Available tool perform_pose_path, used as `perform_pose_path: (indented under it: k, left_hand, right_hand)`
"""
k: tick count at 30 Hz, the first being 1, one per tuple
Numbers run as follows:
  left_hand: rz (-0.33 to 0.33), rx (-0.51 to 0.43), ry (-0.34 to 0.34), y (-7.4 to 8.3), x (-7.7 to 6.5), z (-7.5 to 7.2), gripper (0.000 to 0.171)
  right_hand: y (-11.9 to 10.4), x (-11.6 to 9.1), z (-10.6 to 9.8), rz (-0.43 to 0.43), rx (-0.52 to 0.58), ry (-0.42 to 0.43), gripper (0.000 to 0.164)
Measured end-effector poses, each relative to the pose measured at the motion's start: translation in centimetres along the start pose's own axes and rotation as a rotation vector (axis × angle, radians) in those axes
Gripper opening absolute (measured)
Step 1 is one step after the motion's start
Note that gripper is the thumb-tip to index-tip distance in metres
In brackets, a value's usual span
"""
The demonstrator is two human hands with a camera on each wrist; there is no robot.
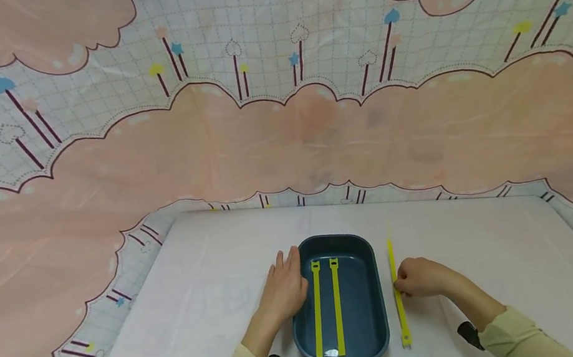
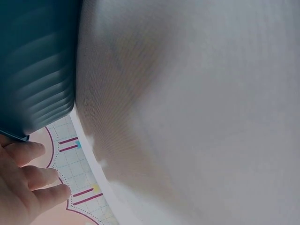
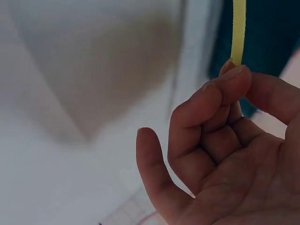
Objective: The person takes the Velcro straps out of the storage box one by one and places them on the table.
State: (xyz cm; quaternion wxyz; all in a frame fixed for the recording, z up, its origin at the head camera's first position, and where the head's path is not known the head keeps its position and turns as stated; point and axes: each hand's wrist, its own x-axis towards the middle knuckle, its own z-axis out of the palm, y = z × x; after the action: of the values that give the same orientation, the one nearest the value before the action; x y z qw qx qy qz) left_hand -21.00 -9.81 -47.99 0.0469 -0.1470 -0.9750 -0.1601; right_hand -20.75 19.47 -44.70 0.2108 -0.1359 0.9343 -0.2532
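Pinching yellow strap (image 1: pixel 402 314) with right hand (image 1: pixel 423 275), just right of blue tray (image 1: pixel 362 311).
Probably light, bendy, hard to break; best held mid-length. Touching tray's left side with left hand (image 1: pixel 281 290), fingers extended.

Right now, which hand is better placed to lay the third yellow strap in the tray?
Likely the right hand: it pinches that yellow strap beside the tray. The left hand is at the tray's opposite rim, farther from the strap.
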Motion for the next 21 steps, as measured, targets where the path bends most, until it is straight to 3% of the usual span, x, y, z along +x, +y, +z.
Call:
perform_pose_path:
  k: [10,21]
  left_hand:
    - [0.006,0.005,-0.001,-0.1,0.1,0.0,0.058]
    - [0.001,-0.006,-0.008,-0.2,0.0,0.0,0.058]
  right_hand:
    - [0.6,0.2,1.3,0.1,-0.096,-0.005,0.014]
    - [0.9,0.2,1.7,0.142,-0.156,-0.024,0.012]
